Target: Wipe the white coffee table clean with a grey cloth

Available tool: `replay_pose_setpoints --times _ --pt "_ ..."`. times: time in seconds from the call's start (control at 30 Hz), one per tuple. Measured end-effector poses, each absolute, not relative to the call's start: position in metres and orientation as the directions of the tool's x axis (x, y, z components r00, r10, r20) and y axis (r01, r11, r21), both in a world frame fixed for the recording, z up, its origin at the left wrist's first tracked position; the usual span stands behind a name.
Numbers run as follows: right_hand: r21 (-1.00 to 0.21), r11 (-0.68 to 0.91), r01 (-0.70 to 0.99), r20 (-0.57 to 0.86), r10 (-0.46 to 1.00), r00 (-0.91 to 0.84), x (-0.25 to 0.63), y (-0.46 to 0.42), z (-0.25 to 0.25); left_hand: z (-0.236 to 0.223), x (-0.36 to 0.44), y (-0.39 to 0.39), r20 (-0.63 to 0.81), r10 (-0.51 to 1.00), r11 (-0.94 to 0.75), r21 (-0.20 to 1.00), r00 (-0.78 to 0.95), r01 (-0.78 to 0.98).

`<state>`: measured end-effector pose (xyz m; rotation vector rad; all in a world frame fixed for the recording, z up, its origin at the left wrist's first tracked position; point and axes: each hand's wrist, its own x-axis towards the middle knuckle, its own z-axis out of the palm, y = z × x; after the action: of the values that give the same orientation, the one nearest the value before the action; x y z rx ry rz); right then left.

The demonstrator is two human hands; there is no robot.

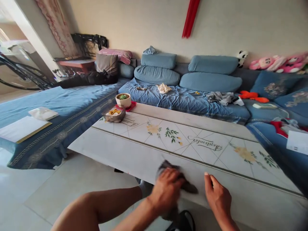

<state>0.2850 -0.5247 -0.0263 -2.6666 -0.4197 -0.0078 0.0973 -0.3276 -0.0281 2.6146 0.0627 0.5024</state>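
The person's left hand (167,186) pressed a dark cloth (168,166) onto the white tabletop (115,150) at its near edge, the grip closed over the bunched fabric; part of the cloth hung below that edge; the right hand (218,194) was just beside it, holding nothing visible, its fingers curled narrow near the same edge. A patterned runner (183,133) stretched lengthwise beyond both hands; at its far left end stood a clear bowl (114,114) with yellowish pieces inside, near a potted succulent (123,100) over a red mat (131,106).
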Motion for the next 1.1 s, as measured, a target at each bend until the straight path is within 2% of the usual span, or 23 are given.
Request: replay_pose_setpoints --times 0.07,0.17,0.27,0.33,0.43,0.57,0.63,0.7,0.77,0.83,0.93,1.03,1.1 --pt "-0.398 -0.843 0.361 0.136 0.335 0.932 0.283 -0.524 -0.034 -0.022 0.052 -0.250 0.280 0.353 -0.871 0.447 0.893 0.204" --pt "-0.329 -0.796 0.508 0.322 0.410 0.853 0.277 -0.520 -0.043 0.000 0.027 -0.126 0.256 0.639 -0.760 0.360 0.726 0.542" --pt "-0.248 -0.763 0.596 0.453 0.453 0.768 0.273 -0.517 -0.044 0.020 0.066 -0.061 0.266 0.817 -0.574 0.295 0.511 0.764" --pt "-0.219 -0.748 0.627 0.485 0.474 0.735 0.272 -0.516 -0.041 0.029 0.120 -0.066 0.246 0.855 -0.515 0.293 0.457 0.806" --pt "-0.227 -0.738 0.636 0.489 0.478 0.729 0.273 -0.516 -0.037 0.033 0.211 -0.135 0.240 0.750 -0.657 0.374 0.616 0.654" --pt "-0.304 -0.766 0.566 0.448 0.410 0.795 0.277 -0.520 -0.036 0.018 0.265 -0.275 0.350 0.340 -0.869 0.472 0.873 0.149" --pt "-0.357 -0.782 0.511 0.410 0.361 0.838 0.279 -0.522 -0.038 0.003 0.245 -0.323 0.391 0.135 -0.884 0.462 0.910 -0.068" --pt "-0.393 -0.789 0.473 0.370 0.335 0.866 0.281 -0.525 -0.041 -0.010 0.199 -0.336 0.402 -0.010 -0.867 0.453 0.916 -0.208" --pt "-0.392 -0.789 0.474 0.352 0.347 0.869 0.281 -0.526 -0.045 -0.016 0.143 -0.309 0.385 -0.022 -0.860 0.463 0.923 -0.214" --pt "-0.361 -0.787 0.500 0.373 0.369 0.851 0.280 -0.526 -0.048 -0.014 0.094 -0.250 0.356 0.126 -0.886 0.460 0.926 -0.057" --pt "-0.285 -0.770 0.571 0.448 0.419 0.790 0.277 -0.524 -0.050 0.000 0.067 -0.139 0.318 0.463 -0.857 0.397 0.827 0.327" --pt "-0.202 -0.758 0.620 0.496 0.467 0.732 0.274 -0.522 -0.048 0.020 0.110 -0.061 0.285 0.723 -0.690 0.334 0.629 0.642" --pt "-0.176 -0.756 0.631 0.503 0.482 0.718 0.274 -0.522 -0.047 0.037 0.168 -0.047 0.245 0.785 -0.620 0.321 0.569 0.716"
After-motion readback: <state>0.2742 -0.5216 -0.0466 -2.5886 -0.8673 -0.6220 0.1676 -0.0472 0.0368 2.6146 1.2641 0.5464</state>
